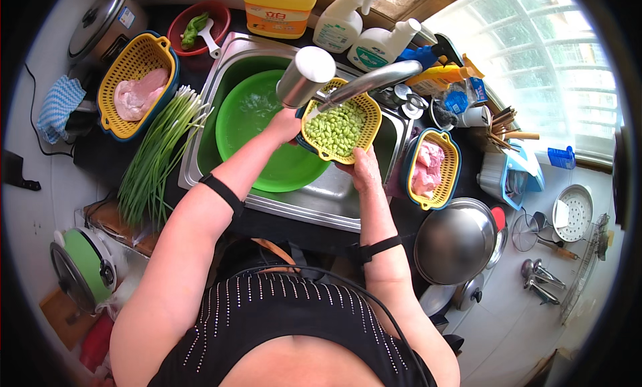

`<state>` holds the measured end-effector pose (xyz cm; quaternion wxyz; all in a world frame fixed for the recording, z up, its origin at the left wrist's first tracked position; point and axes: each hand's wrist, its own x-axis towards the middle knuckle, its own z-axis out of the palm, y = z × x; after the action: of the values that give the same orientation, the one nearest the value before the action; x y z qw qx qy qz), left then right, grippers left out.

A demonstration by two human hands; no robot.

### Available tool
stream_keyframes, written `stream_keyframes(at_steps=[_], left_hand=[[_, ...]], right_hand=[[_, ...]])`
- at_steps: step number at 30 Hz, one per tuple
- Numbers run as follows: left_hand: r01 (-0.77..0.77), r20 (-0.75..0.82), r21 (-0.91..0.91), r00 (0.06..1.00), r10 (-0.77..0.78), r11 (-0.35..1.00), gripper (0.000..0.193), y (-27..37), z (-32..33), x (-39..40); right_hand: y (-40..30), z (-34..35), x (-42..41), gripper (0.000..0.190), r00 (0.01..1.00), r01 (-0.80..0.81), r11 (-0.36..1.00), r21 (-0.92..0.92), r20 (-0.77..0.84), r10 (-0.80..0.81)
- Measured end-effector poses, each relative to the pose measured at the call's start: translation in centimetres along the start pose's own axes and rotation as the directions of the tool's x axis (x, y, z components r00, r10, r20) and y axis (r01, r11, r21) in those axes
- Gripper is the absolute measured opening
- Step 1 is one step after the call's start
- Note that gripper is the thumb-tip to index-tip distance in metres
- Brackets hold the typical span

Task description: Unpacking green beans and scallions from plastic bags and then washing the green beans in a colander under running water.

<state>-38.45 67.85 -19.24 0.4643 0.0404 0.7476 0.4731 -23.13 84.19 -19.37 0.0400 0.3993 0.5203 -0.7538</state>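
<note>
Both my hands hold a yellow colander basket (371, 117) with a dark blue outer bowl under the tap (371, 83). Shelled green beans (335, 130) cover its bottom. My left hand (285, 127) is at the basket's left side, its fingers partly hidden below the rim. At the near right corner, my right hand (364, 169) grips with the thumb on the rim and the fingers underneath; its skin looks wet. A green plastic basin (273, 179) with water in it sits below, in the stainless steel sink (321, 204).
Raw meat lies in yellow baskets at left (108, 99) and right (450, 171). Scallions (155, 161) lie left of the sink. Behind it stand a yellow detergent jug (281, 16) and white spray bottles (338, 23). A metal lid (454, 241) is at right.
</note>
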Motion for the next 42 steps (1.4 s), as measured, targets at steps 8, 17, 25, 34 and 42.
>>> stream_keyframes(at_steps=[8, 17, 25, 34, 42], left_hand=[[-0.089, -0.109, 0.583, 0.976, 0.186, 0.807, 0.037, 5.7, 3.5, 1.0], [-0.28, 0.0, 0.652, 0.929, 0.369, 0.704, 0.045, 1.6, 3.9, -0.1], [0.101, 0.22, -0.02, 0.971, -0.094, 0.995, 0.063, -3.4, -2.6, -5.2], [0.098, 0.044, -0.336, 0.995, -0.089, 0.937, 0.058, -6.1, -3.2, -5.1], [0.082, 0.068, -0.382, 0.996, -0.06, 0.92, 0.053, -5.8, -1.5, -5.1]], right_hand=[[2.4, -1.6, -1.3, 0.053, 0.981, 0.063, 0.961, 0.269, -0.194, -0.01], [4.4, -1.9, -3.5, 0.052, 0.99, 0.054, 0.955, 0.292, -0.143, -0.012], [5.6, 1.0, -1.9, 0.049, 0.987, 0.159, 0.986, -0.043, 0.015, -0.159], [-3.5, 6.5, -0.8, 0.048, 0.74, 0.499, 0.178, -0.848, 0.311, -0.596], [-2.5, 11.5, 2.1, 0.038, 0.807, 0.545, -0.146, -0.826, 0.564, -0.178]])
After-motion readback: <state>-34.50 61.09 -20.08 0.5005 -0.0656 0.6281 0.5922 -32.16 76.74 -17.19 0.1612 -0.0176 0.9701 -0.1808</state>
